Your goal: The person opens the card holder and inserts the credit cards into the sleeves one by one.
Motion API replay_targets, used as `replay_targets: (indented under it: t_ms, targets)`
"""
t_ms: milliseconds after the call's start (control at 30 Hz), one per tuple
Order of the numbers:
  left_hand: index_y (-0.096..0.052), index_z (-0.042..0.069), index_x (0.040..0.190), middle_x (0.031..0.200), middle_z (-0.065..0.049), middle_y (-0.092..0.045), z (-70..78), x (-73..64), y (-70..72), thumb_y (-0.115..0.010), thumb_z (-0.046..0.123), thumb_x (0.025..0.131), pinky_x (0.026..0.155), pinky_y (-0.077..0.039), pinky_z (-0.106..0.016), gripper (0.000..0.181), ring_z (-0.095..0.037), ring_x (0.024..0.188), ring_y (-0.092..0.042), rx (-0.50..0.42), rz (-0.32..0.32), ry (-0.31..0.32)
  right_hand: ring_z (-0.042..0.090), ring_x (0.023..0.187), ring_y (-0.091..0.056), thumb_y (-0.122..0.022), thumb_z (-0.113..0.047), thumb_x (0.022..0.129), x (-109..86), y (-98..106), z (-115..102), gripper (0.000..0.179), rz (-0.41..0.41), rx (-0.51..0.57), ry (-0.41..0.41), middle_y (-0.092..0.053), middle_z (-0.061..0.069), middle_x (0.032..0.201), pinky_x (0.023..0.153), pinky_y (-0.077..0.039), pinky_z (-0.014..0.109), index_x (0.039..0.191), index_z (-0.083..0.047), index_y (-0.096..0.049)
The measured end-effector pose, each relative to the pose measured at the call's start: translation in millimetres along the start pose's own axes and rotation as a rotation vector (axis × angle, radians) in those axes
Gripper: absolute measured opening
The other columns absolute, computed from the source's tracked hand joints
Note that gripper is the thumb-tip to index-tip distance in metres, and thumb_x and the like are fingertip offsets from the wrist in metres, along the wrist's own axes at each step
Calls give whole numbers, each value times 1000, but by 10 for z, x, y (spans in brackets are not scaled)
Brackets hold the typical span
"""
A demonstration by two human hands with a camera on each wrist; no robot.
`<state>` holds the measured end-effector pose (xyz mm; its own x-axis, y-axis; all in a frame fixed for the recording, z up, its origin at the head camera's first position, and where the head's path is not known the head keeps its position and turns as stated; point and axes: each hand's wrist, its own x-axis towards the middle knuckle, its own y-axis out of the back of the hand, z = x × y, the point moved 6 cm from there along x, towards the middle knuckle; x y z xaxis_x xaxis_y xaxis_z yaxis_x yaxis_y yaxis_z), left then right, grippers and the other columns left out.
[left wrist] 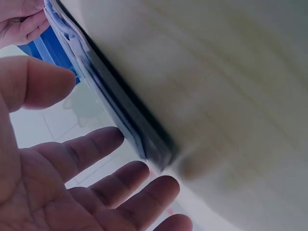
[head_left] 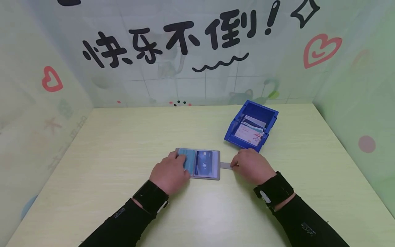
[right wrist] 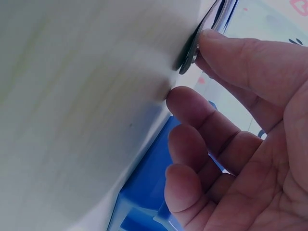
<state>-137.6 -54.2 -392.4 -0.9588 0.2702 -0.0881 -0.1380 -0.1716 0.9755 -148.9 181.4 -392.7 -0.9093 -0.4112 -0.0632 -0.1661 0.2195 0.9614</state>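
Observation:
A grey card holder [head_left: 216, 173] lies spread on the table, with a light-blue card [head_left: 190, 157] in its left part and a dark-blue VIP card [head_left: 204, 164] in its right. My left hand [head_left: 171, 174] rests at the holder's left side. In the left wrist view its fingers are loosely extended, the fingertips right at the holder's edge [left wrist: 115, 91]. A narrow grey strap [head_left: 226, 165] sticks out from the right side of the holder. My right hand [head_left: 252, 166] pinches the strap's end [right wrist: 190, 55] between thumb and index finger, the other fingers bent beneath.
Just beyond the right hand sits a blue plastic box [head_left: 229, 132], turned at an angle, holding several cards [head_left: 249, 132]. Printed cloth walls [head_left: 148, 89] border the light wooden table [head_left: 108, 154] at the back and on both sides.

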Motion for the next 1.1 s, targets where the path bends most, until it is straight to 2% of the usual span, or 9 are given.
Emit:
replay_targets:
  t_ms: [67,167,267,433,533,667,867,1100]
  targets:
    - [-66,-1,137,149,-25,-57,24,3,6,-64,29,96,97,-59,-52,51,-38,123,-66,17,13,-16,15,80,-62,-80,-11,92,0,1,-4,5,2,-1,7,-76,-1,88,85,-59,38,93,-12,-85]
    - [-69,-3,129,138,-22,-63,105,13,16,-67,34,96,97,-59,-47,49,-33,114,-68,42,36,-52,15,81,-63,-81,-11,92,-1,-3,-2,5,4,-2,3,-76,-1,88,85,-59,38,94,-12,-85]
    - [-69,-2,131,136,-20,-65,227,38,17,-70,42,97,100,-58,-45,57,-32,115,-68,58,46,-99,15,81,-63,-80,-11,92,-8,0,-1,5,9,-4,5,-76,-1,88,85,-59,39,94,-12,-85]
    - [-64,3,142,145,-19,-62,417,100,-24,-71,53,96,106,-56,-47,68,-33,127,-64,48,16,-152,15,82,-64,-80,-10,92,-16,3,-2,6,13,-2,8,-76,-1,89,86,-59,39,94,-12,-85]
    - [-63,6,143,146,-18,-61,500,142,-50,-72,53,95,104,-57,-45,68,-31,125,-66,43,-2,-176,15,81,-64,-80,-9,92,-23,10,-7,6,17,1,17,-76,-1,88,85,-59,38,94,-12,-85]
    - [-60,11,148,150,-16,-59,585,190,-94,-72,50,96,107,-56,-43,66,-30,131,-65,48,-43,-207,14,80,-64,-80,-9,91,-28,22,-13,6,25,5,30,-76,-1,88,84,-59,38,95,-11,-85]
    - [-61,22,149,154,-15,-55,672,215,-124,-72,45,98,110,-54,-45,57,-34,135,-61,92,-105,-226,15,81,-64,-80,-9,92,-21,24,-17,7,16,1,28,-77,0,89,85,-60,38,95,-11,-85]
    - [-65,26,146,153,-13,-57,704,221,-129,-70,45,100,109,-54,-47,50,-35,134,-61,165,-123,-231,16,81,-63,-79,-9,93,-5,21,-8,7,3,-4,9,-76,1,90,85,-60,38,96,-11,-85]
